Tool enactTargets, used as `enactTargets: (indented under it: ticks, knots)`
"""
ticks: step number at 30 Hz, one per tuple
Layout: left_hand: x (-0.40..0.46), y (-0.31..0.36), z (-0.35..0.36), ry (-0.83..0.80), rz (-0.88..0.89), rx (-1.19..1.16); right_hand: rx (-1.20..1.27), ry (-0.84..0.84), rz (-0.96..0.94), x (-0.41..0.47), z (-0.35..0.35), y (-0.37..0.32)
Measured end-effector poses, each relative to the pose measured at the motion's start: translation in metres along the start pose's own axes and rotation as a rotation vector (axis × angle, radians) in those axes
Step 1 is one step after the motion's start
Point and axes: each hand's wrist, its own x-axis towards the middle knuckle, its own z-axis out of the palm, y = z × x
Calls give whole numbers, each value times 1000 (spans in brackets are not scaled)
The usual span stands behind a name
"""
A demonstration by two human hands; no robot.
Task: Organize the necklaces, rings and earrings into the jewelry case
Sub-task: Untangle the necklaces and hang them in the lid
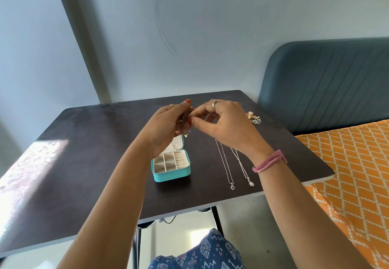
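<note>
A teal jewelry case (pixel 171 175) stands open on the dark table (pixel 84 163), its cream compartments showing. Above it my left hand (pixel 166 130) and my right hand (pixel 223 125) are raised together, both pinching a thin gold necklace (pixel 185 121) whose small heart charm dangles just over the case lid. Two silver necklaces lie straight on the table to the right: one with a heart pendant (pixel 232 187), one with an oval pendant (pixel 251 183). A small heap of earrings and rings (pixel 254 117) sits at the table's far right, behind my right hand.
A bed with an orange patterned sheet (pixel 353 174) and a blue padded headboard (pixel 326 83) adjoins the table's right edge. A bright patch of sunlight falls on the table's left side. My blue patterned lap (pixel 202 254) is under the front edge.
</note>
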Motion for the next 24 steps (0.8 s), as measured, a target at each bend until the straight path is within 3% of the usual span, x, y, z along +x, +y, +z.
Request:
enactTargets:
  ticks: [5, 12, 19, 24]
  knots:
    - [-1, 1, 1, -35, 72, 311, 13, -6, 43, -2, -1, 4]
    - [1, 2, 3, -1, 116, 372, -28, -6, 44, 0, -3, 5]
    - [4, -5, 1, 9, 36, 282, -47, 34, 82, 4, -3, 7]
    - [1, -9, -4, -52, -65, -12, 86, -31, 177, 4, -2, 13]
